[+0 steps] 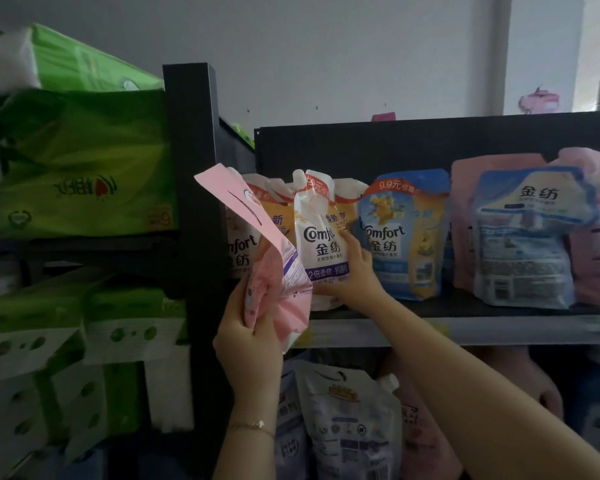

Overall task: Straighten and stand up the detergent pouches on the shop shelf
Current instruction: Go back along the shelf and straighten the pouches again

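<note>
At frame centre, the left hand [246, 341] holds a pink pouch [278, 282] tilted before the shelf [465, 310], fingers [255, 325] curled round its lower end. The right hand [355, 271] grips an upright white Comfort pouch [321, 233] on the shelf, just beside a blue pouch [406, 237].

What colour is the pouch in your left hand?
Pink; the pouch in the left hand shows best in the head view.
</note>
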`<move>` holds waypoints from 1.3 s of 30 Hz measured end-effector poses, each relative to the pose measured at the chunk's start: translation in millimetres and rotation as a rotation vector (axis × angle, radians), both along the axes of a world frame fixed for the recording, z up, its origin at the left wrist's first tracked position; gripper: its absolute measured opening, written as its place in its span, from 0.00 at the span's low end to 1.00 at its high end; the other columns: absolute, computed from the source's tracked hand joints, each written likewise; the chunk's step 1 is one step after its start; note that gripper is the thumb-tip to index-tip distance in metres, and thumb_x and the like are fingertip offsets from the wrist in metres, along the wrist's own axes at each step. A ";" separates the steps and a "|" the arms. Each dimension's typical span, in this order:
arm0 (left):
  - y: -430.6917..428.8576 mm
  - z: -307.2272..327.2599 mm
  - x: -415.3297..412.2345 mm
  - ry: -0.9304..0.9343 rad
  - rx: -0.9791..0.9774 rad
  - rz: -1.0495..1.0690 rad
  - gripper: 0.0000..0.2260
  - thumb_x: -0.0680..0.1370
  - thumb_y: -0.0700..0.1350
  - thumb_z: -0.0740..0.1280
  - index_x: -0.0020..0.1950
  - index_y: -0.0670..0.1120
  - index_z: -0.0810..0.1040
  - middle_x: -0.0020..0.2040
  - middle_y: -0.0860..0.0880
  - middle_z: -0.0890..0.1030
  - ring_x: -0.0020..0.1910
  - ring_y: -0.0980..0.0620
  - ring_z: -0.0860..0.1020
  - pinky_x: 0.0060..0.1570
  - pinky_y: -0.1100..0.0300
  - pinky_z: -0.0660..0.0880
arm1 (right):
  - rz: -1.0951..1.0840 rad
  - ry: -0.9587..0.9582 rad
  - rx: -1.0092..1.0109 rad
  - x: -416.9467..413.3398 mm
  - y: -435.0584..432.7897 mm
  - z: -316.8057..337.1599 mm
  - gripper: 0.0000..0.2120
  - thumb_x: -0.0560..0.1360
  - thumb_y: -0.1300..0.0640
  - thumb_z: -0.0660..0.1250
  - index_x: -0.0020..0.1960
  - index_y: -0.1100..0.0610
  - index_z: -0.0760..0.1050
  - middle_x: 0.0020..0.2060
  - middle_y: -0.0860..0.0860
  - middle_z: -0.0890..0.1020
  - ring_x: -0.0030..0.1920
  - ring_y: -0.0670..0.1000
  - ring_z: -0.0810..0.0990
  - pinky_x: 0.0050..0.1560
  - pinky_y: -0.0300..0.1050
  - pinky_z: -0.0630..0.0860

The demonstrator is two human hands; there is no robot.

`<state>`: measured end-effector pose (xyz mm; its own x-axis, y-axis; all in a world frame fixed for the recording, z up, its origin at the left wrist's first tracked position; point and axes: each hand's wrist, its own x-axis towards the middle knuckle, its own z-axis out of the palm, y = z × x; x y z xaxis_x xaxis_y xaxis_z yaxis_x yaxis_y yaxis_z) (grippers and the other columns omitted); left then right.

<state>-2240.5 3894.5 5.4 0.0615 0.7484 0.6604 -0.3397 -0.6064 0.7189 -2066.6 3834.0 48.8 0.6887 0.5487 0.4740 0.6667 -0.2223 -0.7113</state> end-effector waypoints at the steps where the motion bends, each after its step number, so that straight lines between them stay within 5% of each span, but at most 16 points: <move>1: 0.3 0.4 -1.0 -0.003 0.003 -0.005 0.16 0.74 0.42 0.72 0.62 0.44 0.80 0.52 0.51 0.81 0.52 0.56 0.78 0.42 0.81 0.69 | 0.018 0.030 -0.008 1.4 2.6 -0.9 0.60 0.58 0.41 0.81 0.74 0.33 0.40 0.75 0.54 0.52 0.72 0.62 0.61 0.70 0.68 0.62; 5: 2.1 -0.1 -1.8 -0.003 0.009 -0.011 0.15 0.74 0.41 0.73 0.61 0.43 0.81 0.51 0.51 0.82 0.47 0.61 0.77 0.42 0.80 0.69 | -0.045 -0.028 -0.167 4.3 9.7 -7.4 0.61 0.64 0.41 0.78 0.59 0.21 0.23 0.74 0.59 0.52 0.70 0.66 0.64 0.70 0.70 0.59; 13: 6.5 -1.6 3.8 0.020 0.009 0.019 0.16 0.75 0.39 0.72 0.62 0.43 0.80 0.54 0.49 0.82 0.53 0.54 0.78 0.43 0.81 0.69 | -0.381 -0.128 -0.214 4.9 28.5 -16.4 0.58 0.67 0.35 0.72 0.71 0.34 0.24 0.73 0.62 0.48 0.69 0.69 0.61 0.66 0.68 0.59; 19: 6.6 0.3 4.8 0.008 0.008 -0.002 0.15 0.74 0.40 0.72 0.60 0.43 0.81 0.52 0.49 0.83 0.52 0.54 0.79 0.42 0.80 0.69 | -0.392 -0.245 -0.281 19.7 44.3 -15.6 0.62 0.67 0.31 0.69 0.73 0.48 0.20 0.72 0.58 0.24 0.74 0.64 0.30 0.72 0.69 0.46; 23: 6.5 2.5 5.7 0.014 0.028 0.011 0.14 0.74 0.41 0.72 0.60 0.44 0.81 0.52 0.49 0.83 0.51 0.55 0.79 0.44 0.79 0.70 | -0.179 -0.136 -0.392 26.2 42.3 0.9 0.64 0.68 0.32 0.70 0.72 0.49 0.19 0.68 0.54 0.18 0.71 0.61 0.22 0.73 0.67 0.40; 26: 4.3 4.3 11.1 0.005 0.002 0.035 0.15 0.75 0.41 0.72 0.61 0.43 0.80 0.53 0.48 0.83 0.52 0.53 0.79 0.43 0.79 0.70 | -0.056 -0.129 -0.382 23.3 28.4 13.3 0.54 0.72 0.36 0.68 0.77 0.50 0.30 0.74 0.55 0.26 0.74 0.64 0.29 0.73 0.65 0.42; 28: 0.6 6.7 19.1 0.005 -0.018 0.040 0.15 0.76 0.43 0.71 0.62 0.43 0.80 0.54 0.47 0.83 0.54 0.51 0.80 0.45 0.75 0.71 | -0.064 -0.183 -0.204 17.8 15.0 15.3 0.38 0.76 0.41 0.65 0.78 0.52 0.51 0.78 0.56 0.45 0.76 0.64 0.46 0.73 0.63 0.53; 31: -8.1 9.5 40.0 0.001 -0.043 0.069 0.17 0.77 0.44 0.70 0.65 0.46 0.78 0.57 0.47 0.82 0.56 0.49 0.80 0.49 0.65 0.73 | 0.045 -0.084 0.181 7.5 -1.5 13.3 0.17 0.79 0.45 0.62 0.60 0.55 0.76 0.58 0.53 0.77 0.58 0.54 0.76 0.57 0.52 0.74; 34: -28.3 10.3 64.6 0.005 -0.024 0.120 0.20 0.77 0.46 0.68 0.70 0.53 0.74 0.61 0.50 0.81 0.56 0.48 0.79 0.45 0.68 0.73 | 0.325 -0.008 0.338 -6.4 -24.1 13.3 0.16 0.76 0.43 0.61 0.47 0.55 0.78 0.41 0.51 0.80 0.42 0.48 0.79 0.43 0.40 0.75; 37: -44.4 6.1 94.1 -0.010 -0.058 0.059 0.26 0.72 0.54 0.68 0.70 0.50 0.72 0.64 0.49 0.78 0.61 0.47 0.77 0.55 0.49 0.77 | 0.378 0.076 0.255 8.7 -33.5 10.2 0.12 0.78 0.45 0.60 0.49 0.50 0.78 0.42 0.46 0.81 0.44 0.44 0.79 0.45 0.37 0.74; 39: -48.0 2.7 115.5 0.029 -0.072 0.100 0.29 0.71 0.48 0.73 0.70 0.46 0.70 0.66 0.45 0.74 0.64 0.43 0.73 0.60 0.42 0.74 | 0.379 0.189 0.225 19.0 -34.4 9.9 0.09 0.81 0.47 0.60 0.47 0.48 0.76 0.42 0.46 0.81 0.46 0.46 0.79 0.48 0.40 0.74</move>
